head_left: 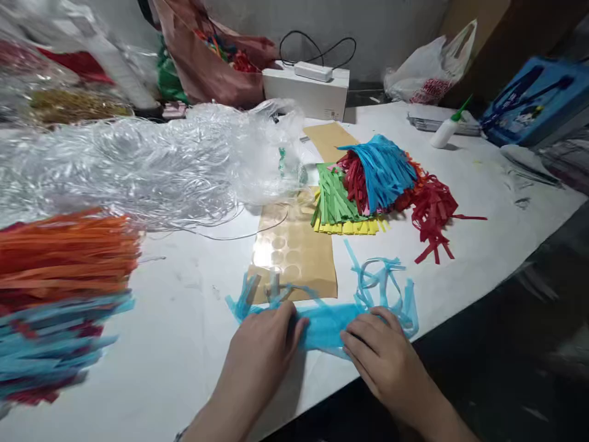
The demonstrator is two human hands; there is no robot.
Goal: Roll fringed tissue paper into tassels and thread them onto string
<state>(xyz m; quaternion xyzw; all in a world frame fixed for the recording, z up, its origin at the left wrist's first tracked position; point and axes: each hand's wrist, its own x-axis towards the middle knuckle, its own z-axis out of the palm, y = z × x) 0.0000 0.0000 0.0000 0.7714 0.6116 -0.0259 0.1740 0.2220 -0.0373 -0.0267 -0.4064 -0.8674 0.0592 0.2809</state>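
Observation:
A sheet of light blue tissue paper (324, 325) with fringed strips at both ends lies near the table's front edge. My left hand (264, 341) is closed on its left part, thumb towards the middle and fingers curled over. On the right part, my right hand (384, 353) has its bent fingers pressed together on the paper, closed on it. Loose blue strips spread out beyond both hands. Just behind the paper lies a brown sheet of clear round stickers (294, 245), its near edge partly covered by strips.
Fringed tissue bundles in blue (384, 172), green, yellow and red lie behind at the right. Orange and blue tassels (64, 264) lie at the left, below a heap of clear strands (138, 166). A glue bottle (445, 132) and a white box (306, 92) stand farther back.

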